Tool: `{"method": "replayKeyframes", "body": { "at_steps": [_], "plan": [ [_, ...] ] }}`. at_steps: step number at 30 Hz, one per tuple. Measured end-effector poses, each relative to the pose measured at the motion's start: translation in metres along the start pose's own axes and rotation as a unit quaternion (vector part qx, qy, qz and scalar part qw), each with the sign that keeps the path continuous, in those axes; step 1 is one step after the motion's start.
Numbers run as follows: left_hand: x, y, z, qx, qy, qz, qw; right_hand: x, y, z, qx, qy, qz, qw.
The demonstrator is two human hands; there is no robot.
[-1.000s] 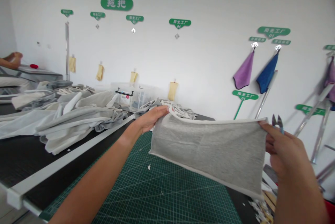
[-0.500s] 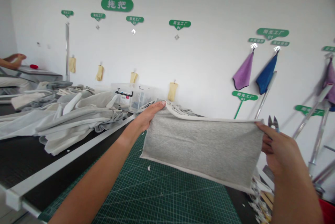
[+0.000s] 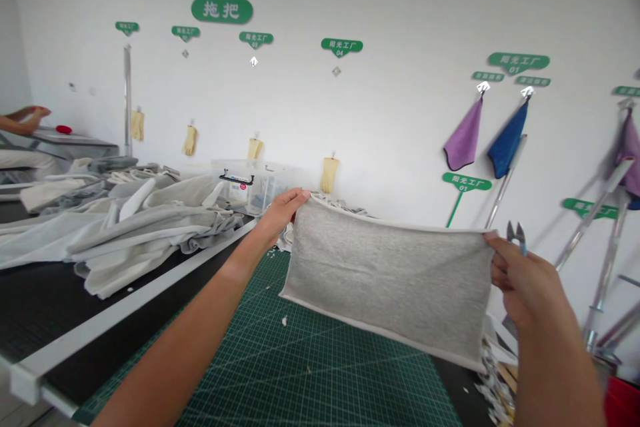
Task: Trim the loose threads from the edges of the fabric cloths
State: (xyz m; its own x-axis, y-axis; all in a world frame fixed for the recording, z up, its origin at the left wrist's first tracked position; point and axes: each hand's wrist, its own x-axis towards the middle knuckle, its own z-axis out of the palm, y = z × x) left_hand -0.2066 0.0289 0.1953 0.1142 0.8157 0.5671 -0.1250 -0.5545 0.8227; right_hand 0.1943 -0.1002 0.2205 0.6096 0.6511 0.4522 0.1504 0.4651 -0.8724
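My left hand pinches the upper left corner of a grey jersey fabric panel with a pale bound edge. My right hand grips its upper right corner, and the panel hangs stretched between them above a green cutting mat. The tips of small metal cutters stick out above my right hand, and the rest of the tool is hidden by my fingers.
Light grey garments lie heaped on the black table to the left, before a clear plastic bin. Another person's hand rests at far left. Scraps lie at lower right, near a red container.
Both hands and the panel have shifted slightly left. The panel's upper left corner has uncurled, so the fabric hangs flatter.
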Motion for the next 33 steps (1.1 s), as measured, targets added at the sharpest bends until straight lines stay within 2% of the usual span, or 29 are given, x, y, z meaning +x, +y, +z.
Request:
{"method": "replayKeyframes", "body": {
  "at_steps": [7,15,26,29,31,33],
  "plan": [
    [0.002,0.001,-0.002,0.059,0.034,0.067,0.995,-0.001,-0.001,0.013,0.04,0.031,0.017,0.999],
    [0.004,0.01,-0.01,0.164,0.133,0.164,0.963,-0.002,0.003,0.021,0.065,0.036,-0.035,0.997],
    [0.002,0.022,-0.017,0.131,0.178,0.16,0.962,-0.017,-0.011,0.029,0.072,0.001,-0.067,0.995],
    [-0.003,0.028,-0.01,0.103,0.157,0.129,0.974,-0.027,-0.02,0.032,0.052,-0.034,-0.051,0.997],
    [-0.01,0.034,0.001,0.078,0.106,0.097,0.987,-0.036,-0.026,0.038,0.04,-0.061,-0.037,0.997],
    [-0.021,0.043,0.017,0.061,0.027,0.068,0.995,-0.048,-0.031,0.048,0.024,-0.102,-0.024,0.994]
  ]
}}
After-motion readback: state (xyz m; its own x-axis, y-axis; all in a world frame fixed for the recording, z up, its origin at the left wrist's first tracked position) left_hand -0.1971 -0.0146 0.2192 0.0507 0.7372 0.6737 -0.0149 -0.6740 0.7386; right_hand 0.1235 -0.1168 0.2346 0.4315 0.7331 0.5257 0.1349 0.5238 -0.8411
